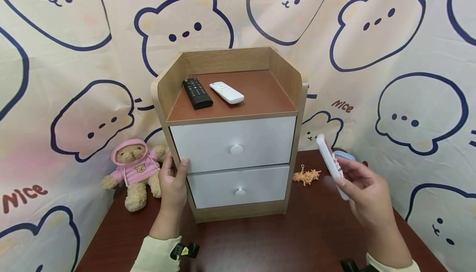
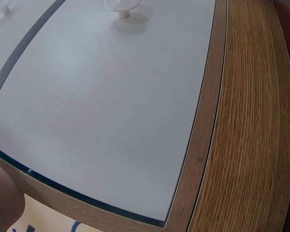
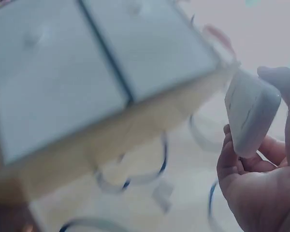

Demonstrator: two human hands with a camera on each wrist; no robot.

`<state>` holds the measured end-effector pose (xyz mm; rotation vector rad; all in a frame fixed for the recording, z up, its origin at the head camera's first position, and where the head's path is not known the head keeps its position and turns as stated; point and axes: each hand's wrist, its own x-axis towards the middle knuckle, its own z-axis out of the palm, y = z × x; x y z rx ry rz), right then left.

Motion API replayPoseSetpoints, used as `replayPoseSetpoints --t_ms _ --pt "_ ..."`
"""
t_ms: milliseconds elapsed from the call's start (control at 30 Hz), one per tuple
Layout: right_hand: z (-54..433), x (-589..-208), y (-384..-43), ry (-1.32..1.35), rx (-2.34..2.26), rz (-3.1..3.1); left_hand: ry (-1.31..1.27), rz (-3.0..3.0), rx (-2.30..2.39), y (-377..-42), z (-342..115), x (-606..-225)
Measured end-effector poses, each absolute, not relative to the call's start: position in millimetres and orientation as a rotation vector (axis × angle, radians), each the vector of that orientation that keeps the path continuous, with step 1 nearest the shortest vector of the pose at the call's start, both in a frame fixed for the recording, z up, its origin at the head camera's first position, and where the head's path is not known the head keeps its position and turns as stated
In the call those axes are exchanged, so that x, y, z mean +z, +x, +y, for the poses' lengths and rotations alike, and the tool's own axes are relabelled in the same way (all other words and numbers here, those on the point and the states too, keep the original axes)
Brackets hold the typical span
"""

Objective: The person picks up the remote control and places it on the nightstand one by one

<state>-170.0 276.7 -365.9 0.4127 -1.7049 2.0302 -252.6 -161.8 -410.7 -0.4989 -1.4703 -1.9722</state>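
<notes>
A wooden cabinet (image 1: pixel 239 216) with two white drawers, both closed, stands on the dark table. My left hand (image 1: pixel 174 185) rests against its left side, thumb at the front edge beside the upper drawer (image 1: pixel 208 148). In the left wrist view part of that hand (image 2: pixel 5 200) shows at the wood edge. Right of the cabinet, my right hand (image 1: pixel 366 191) holds up a slim white remote control (image 1: pixel 329 160) with pinkish marks on one face, pinched between thumb and fingers. Seen from the right wrist, the white remote (image 3: pixel 253 113) has rounded corners.
On the cabinet's brown top lie a black remote (image 1: pixel 197 93) and a white remote (image 1: pixel 227 92). A teddy bear in a pink hoodie (image 1: pixel 135 168) sits at the left. An orange tangled thing (image 1: pixel 306 176) and a partly hidden pale blue object (image 1: pixel 343 155) are at the right.
</notes>
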Motion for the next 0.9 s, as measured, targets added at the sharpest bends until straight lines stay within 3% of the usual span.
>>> replayPoseSetpoints --t_ms 267,500,900 --pt "215 -281 -169 0.456 1.7 -1.843 -0.469 -1.479 -1.969 -253 -161 -409" --pt "163 -225 -194 0.467 1.401 -2.006 -0.468 -1.468 -1.978 -252 -161 -411" --pt "112 -196 -230 0.338 0.982 -2.18 -0.472 -1.445 -2.016 -251 -160 -412"
